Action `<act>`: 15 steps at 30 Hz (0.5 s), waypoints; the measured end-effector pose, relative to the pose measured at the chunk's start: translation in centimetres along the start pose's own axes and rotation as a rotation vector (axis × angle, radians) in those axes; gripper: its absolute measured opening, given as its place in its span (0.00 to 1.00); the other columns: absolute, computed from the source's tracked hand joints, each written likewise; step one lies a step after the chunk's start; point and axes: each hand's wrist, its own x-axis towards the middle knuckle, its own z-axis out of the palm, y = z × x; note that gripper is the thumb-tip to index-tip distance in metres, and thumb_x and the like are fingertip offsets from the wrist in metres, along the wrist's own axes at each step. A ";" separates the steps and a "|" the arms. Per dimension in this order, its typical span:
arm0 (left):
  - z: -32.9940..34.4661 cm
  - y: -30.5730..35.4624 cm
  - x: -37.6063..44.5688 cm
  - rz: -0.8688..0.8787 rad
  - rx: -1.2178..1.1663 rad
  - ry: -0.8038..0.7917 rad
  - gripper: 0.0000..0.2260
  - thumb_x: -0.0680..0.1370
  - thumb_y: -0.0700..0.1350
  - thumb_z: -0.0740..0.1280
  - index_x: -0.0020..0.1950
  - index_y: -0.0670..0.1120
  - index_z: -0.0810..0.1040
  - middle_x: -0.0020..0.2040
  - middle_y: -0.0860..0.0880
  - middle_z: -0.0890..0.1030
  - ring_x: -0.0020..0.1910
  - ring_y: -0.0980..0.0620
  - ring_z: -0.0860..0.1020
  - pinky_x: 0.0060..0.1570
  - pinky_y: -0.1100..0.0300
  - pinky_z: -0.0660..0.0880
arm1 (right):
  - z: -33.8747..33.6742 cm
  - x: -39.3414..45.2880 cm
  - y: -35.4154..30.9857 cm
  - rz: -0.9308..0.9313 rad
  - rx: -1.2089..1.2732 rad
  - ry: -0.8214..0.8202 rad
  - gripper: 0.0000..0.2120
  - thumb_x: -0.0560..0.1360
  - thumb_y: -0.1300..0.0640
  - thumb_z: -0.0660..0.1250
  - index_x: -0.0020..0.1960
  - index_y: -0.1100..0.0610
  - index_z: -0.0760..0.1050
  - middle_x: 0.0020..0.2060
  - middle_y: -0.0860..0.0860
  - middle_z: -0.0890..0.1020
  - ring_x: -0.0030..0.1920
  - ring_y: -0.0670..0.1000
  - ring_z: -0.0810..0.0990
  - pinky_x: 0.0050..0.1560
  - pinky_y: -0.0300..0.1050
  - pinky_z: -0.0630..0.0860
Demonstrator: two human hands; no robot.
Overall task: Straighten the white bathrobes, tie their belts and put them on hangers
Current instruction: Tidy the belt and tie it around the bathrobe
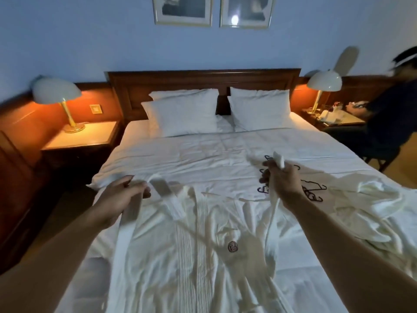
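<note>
A white bathrobe (191, 245) with a dark round emblem lies spread flat on the bed (203, 150), collar toward the pillows. My left hand (123, 195) grips one end of its white belt (168, 197), which loops over the hand and hangs down on both sides. My right hand (282, 179) grips the other belt end, raised above the bed, with the strip trailing down toward the robe. Dark hangers (313, 190) lie on the sheet just beyond my right hand. A second white bathrobe (370, 206) lies crumpled at the right.
Two stacks of white pillows (185, 111) lean on the wooden headboard. Lit lamps stand on the left nightstand (81, 136) and the right nightstand (338, 118). A person in dark clothes (388, 114) sits on a chair at the far right.
</note>
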 end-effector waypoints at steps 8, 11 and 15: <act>-3.8 4.8 -2.0 0.219 0.159 0.152 0.12 0.72 0.43 0.77 0.53 0.52 0.80 0.46 0.55 0.86 0.49 0.54 0.83 0.53 0.52 0.79 | 2.6 -3.8 -4.1 0.043 -0.100 -0.013 0.17 0.85 0.50 0.58 0.48 0.60 0.78 0.33 0.56 0.82 0.35 0.54 0.82 0.45 0.49 0.78; -3.9 4.5 -1.9 0.295 0.174 0.156 0.12 0.73 0.40 0.74 0.53 0.52 0.78 0.49 0.56 0.85 0.51 0.56 0.82 0.56 0.51 0.77 | 2.2 -5.3 -3.2 0.040 -0.081 0.020 0.16 0.85 0.51 0.59 0.49 0.60 0.78 0.30 0.54 0.78 0.30 0.53 0.80 0.40 0.48 0.76; -2.6 3.0 -1.5 0.366 0.223 0.212 0.06 0.77 0.37 0.68 0.53 0.45 0.78 0.49 0.57 0.84 0.52 0.56 0.81 0.58 0.53 0.76 | 1.2 -6.8 -2.1 0.013 -0.127 0.048 0.14 0.85 0.51 0.60 0.47 0.57 0.78 0.31 0.53 0.74 0.31 0.52 0.74 0.37 0.49 0.75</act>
